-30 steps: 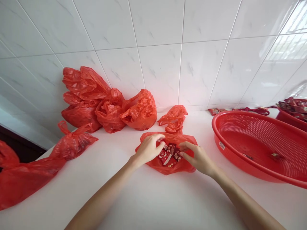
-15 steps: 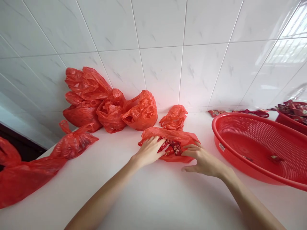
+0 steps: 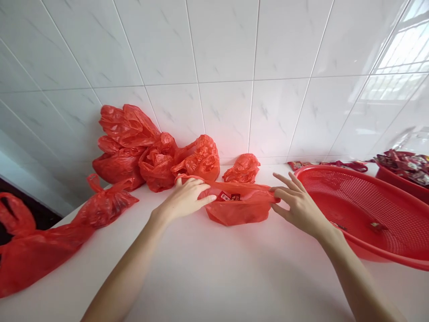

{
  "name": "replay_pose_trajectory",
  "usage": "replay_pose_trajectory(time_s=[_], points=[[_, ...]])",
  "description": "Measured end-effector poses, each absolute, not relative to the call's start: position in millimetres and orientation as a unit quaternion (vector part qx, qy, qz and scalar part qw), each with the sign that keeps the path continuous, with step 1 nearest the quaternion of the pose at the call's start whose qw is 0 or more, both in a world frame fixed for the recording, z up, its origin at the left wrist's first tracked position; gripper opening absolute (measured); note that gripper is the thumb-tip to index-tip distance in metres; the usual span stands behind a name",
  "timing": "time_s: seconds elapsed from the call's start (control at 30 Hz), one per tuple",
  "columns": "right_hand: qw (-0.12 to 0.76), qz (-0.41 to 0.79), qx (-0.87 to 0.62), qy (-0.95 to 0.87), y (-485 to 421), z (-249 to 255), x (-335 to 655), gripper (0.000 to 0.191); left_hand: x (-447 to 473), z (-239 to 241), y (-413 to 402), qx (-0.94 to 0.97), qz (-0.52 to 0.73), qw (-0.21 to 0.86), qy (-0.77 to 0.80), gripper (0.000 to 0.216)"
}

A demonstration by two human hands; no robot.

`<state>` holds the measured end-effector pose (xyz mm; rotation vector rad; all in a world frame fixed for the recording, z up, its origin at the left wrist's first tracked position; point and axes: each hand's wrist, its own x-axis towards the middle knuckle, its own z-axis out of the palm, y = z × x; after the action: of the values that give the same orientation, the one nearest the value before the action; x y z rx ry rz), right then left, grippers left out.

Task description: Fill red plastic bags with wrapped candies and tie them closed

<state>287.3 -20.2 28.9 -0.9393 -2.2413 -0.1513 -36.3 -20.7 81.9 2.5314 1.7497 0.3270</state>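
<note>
A red plastic bag (image 3: 237, 212) lies on the white table between my hands, its mouth stretched wide. Small red wrapped packets (image 3: 225, 196) show inside it. My left hand (image 3: 187, 194) grips the bag's left edge, fingers hooked over the rim and thumb across the opening. At the opposite end, my right hand (image 3: 295, 201) pinches the bag's right corner between thumb and finger, with the other fingers spread upward.
Several filled red bags (image 3: 157, 161) lean against the tiled wall at the left, and more lie along the left side. A crumpled red bag (image 3: 243, 167) sits behind. A red plastic basket (image 3: 355, 179) holding a few packets stands right, before a heaped container (image 3: 405, 165).
Both hands have moved apart to the bag's two ends, pulling its mouth wider and raising its front side. The packets inside are now more hidden.
</note>
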Motion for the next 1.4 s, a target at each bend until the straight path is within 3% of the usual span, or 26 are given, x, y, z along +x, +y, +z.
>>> replay_pose_trajectory(time_s=[0.3, 0.5, 0.73, 0.9, 1.0, 1.13, 1.23, 1.3, 1.4], points=[[0.242, -0.012, -0.424, -0.873, -22, 49, 283, 0.049, -41, 108, -30, 0.832, 0.104, -0.008, 0.545, 0.046], [0.197, -0.103, -0.427, -0.877, -25, 27, 266, 0.024, -49, 94, -34, 0.814, 0.129, -0.075, 0.561, 0.038], [0.063, -0.13, -0.529, -0.836, -21, 29, 265, 0.036, -58, 83, -24, 0.76, 0.14, 0.046, 0.633, 0.046], [0.004, -0.03, -0.587, -0.809, -19, 47, 264, 0.033, -58, 86, -14, 0.769, 0.2, 0.057, 0.605, 0.041], [0.013, 0.057, -0.636, -0.77, -16, 49, 264, 0.045, -54, 89, -13, 0.766, 0.228, 0.045, 0.599, 0.034], [0.041, 0.102, -0.634, -0.765, -12, 40, 266, 0.014, -51, 90, -16, 0.76, 0.245, 0.067, 0.599, 0.034], [0.064, 0.108, -0.62, -0.774, -12, 36, 269, 0.024, -51, 91, -21, 0.766, 0.256, 0.092, 0.582, 0.037], [0.112, 0.13, -0.604, -0.778, -12, 38, 271, 0.034, -50, 93, -24, 0.768, 0.264, 0.097, 0.576, 0.042], [0.255, 0.19, -0.564, -0.763, -10, 46, 275, 0.038, -49, 97, -26, 0.765, 0.282, 0.087, 0.572, 0.045]])
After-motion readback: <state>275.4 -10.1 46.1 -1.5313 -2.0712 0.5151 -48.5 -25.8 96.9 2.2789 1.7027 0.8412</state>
